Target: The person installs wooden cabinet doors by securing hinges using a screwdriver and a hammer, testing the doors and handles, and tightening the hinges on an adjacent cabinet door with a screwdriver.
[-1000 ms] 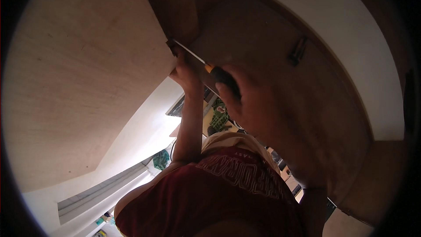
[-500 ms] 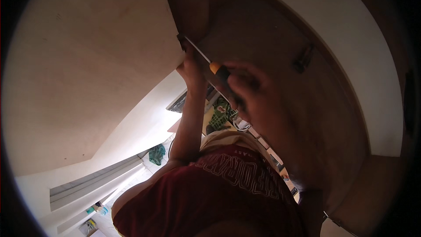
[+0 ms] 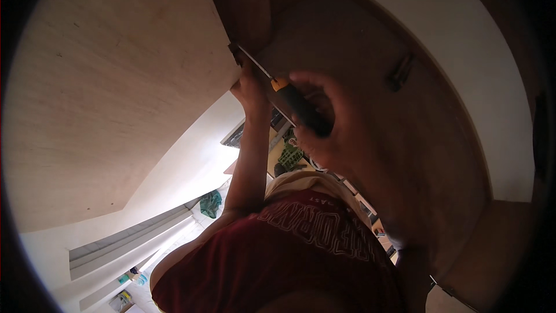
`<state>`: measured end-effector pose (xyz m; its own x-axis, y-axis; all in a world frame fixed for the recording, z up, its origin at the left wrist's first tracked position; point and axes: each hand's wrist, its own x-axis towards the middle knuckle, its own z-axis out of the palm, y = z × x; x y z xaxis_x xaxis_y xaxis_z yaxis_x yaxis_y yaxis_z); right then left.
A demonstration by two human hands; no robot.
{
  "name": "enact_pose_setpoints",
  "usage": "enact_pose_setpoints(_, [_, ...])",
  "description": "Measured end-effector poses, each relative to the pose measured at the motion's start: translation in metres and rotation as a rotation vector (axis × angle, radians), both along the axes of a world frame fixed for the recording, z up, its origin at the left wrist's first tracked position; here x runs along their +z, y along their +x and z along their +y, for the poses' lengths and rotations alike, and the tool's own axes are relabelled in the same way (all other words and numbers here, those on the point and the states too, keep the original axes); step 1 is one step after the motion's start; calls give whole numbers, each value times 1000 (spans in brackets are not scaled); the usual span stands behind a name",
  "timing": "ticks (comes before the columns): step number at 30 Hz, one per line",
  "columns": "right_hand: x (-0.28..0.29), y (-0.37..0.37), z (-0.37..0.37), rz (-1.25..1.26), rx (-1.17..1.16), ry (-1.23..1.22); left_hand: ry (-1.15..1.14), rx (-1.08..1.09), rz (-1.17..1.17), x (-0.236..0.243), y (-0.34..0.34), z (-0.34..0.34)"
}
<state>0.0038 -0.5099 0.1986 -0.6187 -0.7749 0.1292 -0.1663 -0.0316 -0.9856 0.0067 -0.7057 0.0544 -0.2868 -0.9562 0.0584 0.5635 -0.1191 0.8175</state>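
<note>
My right hand (image 3: 341, 122) holds a screwdriver (image 3: 304, 106) with a black handle, an orange collar and a thin metal shaft. Its thumb and fingers lie loosely around the handle. The shaft slants up and left, its tip at a small dark fitting (image 3: 234, 48) on the edge of a large pale wooden panel (image 3: 127, 75). My left hand (image 3: 250, 88) is raised to that edge, its fingers closed at the fitting just below the tip. Shadow hides the fingertips and the fitting's shape.
A dark metal piece like a hinge (image 3: 399, 72) sits on the brown board (image 3: 370, 40) at right. A pale curved-looking panel (image 3: 480, 69) bounds the far right. Below lie a green bag (image 3: 210, 203) on the light floor and a green patterned item (image 3: 291, 152).
My right hand's fingers have loosened and shifted back along the screwdriver, so more of the black handle shows. The tip stays at the fitting, and my left hand has hardly moved.
</note>
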Motion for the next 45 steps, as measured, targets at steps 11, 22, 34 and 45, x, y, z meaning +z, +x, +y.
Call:
enact_pose_setpoints(11, [-24, 29, 7, 794, -300, 54, -125, -6, -125, -4, 5, 1])
enact_pose_setpoints(22, [-38, 31, 9, -31, -477, 41, 141, -145, 83, 6, 4, 1])
enact_pose_setpoints(34, [-35, 32, 6, 728, -490, -131, -88, -65, -57, 3, 7, 0])
enact_pose_setpoints(45, [-48, 33, 11, 576, -510, 47, -100, -162, -23, -12, 6, -11])
